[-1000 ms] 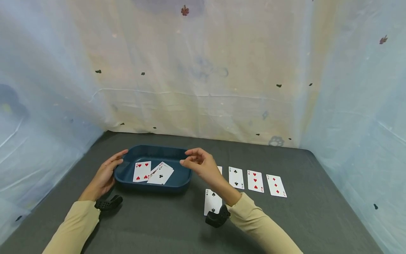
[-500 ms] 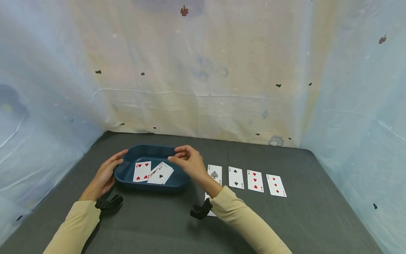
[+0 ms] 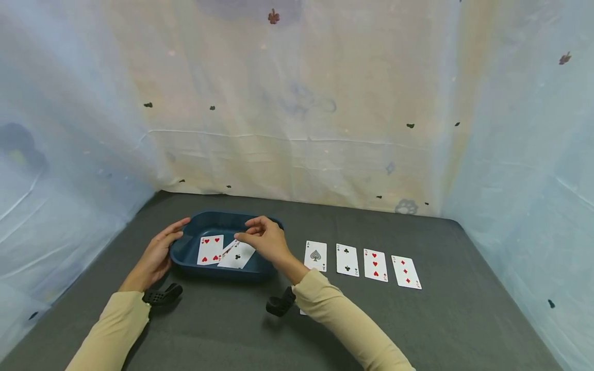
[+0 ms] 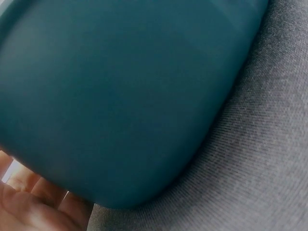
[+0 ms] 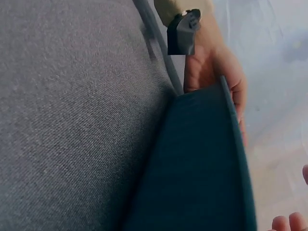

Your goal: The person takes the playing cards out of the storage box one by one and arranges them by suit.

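Head view: dark teal tray (image 3: 185, 252) sits on the grey cloth table (image 3: 445, 319), at about 10 o'clock from the table's centre. Left hand (image 3: 155, 256) lies against the tray's left wall, at the tray's 9 o'clock, fingers fairly straight and laid along the rim; the left wrist view shows fingers (image 4: 29, 204) against the tray's outer wall (image 4: 120, 96), not curled round it. Right hand (image 3: 264, 240) is over the tray's right part, at its 3 o'clock, fingers bent toward the thumb in a narrow pinch posture near the top edge of a clubs card (image 3: 237, 254). Whether the fingertips actually touch or hold that card cannot be told from these views. The right wrist view shows only the tray's outer side (image 5: 202, 163), the left hand (image 5: 211, 72) at its far end and two fingertips (image 5: 288, 223) at the bottom edge. Inside the tray: a four of hearts (image 3: 210, 250) face up at the left, and just to its right the clubs card lying tilted over another card, of which only a red-marked edge shows. On the table at 3 o'clock from the tray, a row of four face-up cards, apart from each other: ace of spades (image 3: 316, 255), two of clubs (image 3: 347, 259), three of hearts (image 3: 375, 265), three of diamonds (image 3: 406, 271). A further card (image 3: 302, 311) is mostly hidden under the right sleeve (image 3: 343, 324).
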Demonstrator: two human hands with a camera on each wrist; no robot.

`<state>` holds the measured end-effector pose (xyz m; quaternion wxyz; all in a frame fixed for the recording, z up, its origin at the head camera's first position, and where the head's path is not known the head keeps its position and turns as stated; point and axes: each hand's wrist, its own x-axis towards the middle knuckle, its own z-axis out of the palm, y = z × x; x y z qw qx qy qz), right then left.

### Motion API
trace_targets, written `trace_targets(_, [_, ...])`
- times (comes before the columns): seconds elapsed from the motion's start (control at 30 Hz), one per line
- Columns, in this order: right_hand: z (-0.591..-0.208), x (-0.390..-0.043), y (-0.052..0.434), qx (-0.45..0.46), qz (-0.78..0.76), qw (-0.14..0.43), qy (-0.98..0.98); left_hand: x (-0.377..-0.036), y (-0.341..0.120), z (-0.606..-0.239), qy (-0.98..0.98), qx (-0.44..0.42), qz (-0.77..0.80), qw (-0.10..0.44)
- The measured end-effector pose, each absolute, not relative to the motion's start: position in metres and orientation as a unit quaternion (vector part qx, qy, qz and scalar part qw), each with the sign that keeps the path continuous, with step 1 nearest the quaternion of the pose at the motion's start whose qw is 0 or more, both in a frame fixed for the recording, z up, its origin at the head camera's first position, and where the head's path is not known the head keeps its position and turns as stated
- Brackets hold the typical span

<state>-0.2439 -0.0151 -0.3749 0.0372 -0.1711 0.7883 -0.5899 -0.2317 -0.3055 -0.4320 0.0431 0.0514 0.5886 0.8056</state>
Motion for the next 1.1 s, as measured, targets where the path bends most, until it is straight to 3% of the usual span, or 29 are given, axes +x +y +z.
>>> trace_targets(0.5, [-0.386,-0.256,-0.044,-0.138,-0.543,0.042,0.827,-0.230,-0.304,-0.431,0.592,0.053,0.803,0.040])
trace_targets(0.77, [-0.396,-0.264,-0.049,-0.108,-0.506,0.072,0.852,-0.230,-0.303,-0.430,0.593,0.049,0.803,0.040])
trace_targets(1.1, [-0.399,-0.273,-0.051,-0.124,-0.416,0.085,0.897,-0.229,-0.303,-0.430,0.594,0.054,0.802,0.041])
